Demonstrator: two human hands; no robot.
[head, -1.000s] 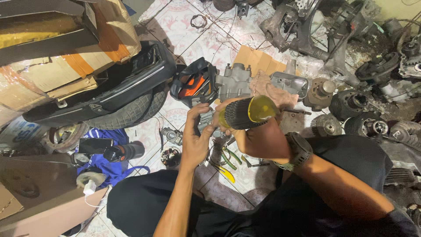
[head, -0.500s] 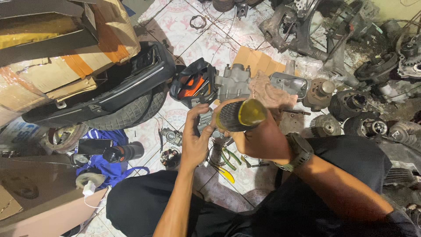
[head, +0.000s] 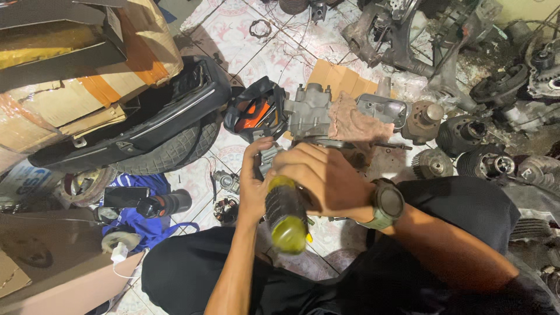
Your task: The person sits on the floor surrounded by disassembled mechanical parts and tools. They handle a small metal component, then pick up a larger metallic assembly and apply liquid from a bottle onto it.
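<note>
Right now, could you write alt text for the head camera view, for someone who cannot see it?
A seated person's right hand grips a screwdriver with a black and yellow handle, while the left hand steadies a grey engine part on a tiled floor. Around them lie a tyre, cardboard boxes and greasy engine cylinders.

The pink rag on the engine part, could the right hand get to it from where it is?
Probably yes. The pink rag lies uncovered just beyond the right hand, nothing between them, but that hand's grip is full with the yellow-handled screwdriver.
</note>
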